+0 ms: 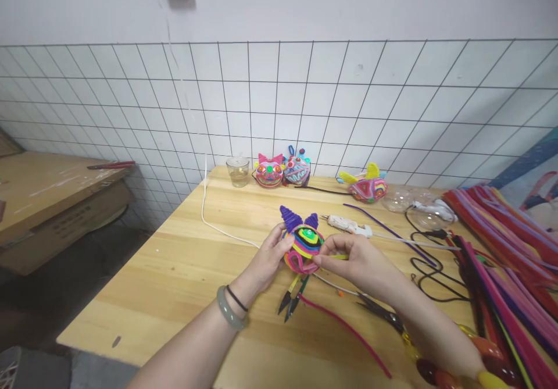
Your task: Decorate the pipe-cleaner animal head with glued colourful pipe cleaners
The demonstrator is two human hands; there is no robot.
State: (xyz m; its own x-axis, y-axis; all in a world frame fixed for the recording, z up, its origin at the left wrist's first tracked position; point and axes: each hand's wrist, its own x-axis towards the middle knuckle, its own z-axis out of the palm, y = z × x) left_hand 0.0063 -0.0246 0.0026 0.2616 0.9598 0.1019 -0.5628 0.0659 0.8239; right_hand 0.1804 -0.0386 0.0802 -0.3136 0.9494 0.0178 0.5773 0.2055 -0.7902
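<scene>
My left hand (271, 258) is closed around the left side of a round pipe-cleaner monster ornament (308, 236), with purple pointed ears, one green eye and a pink mouth. My right hand (349, 256) pinches a yellow pipe cleaner (339, 256) against the ornament's right side; part of the strip is hidden by the fingers. Just below the ornament, thread snips (291, 300) with dark blades lie on the table. A dark pink pipe cleaner (349, 332) curves away from them toward the front. Behind my right hand rests a white glue gun (346, 224).
A glass cup (238, 172) and finished ornaments, pink (269, 171), blue-grey (297, 169) and yellow-eared (368, 186), stand along the wall. Clear plastic balls (429, 211), black cord (422, 278) and bundles of pipe cleaners (501, 226) fill the right. Black scissors (383, 312) lie under my right forearm.
</scene>
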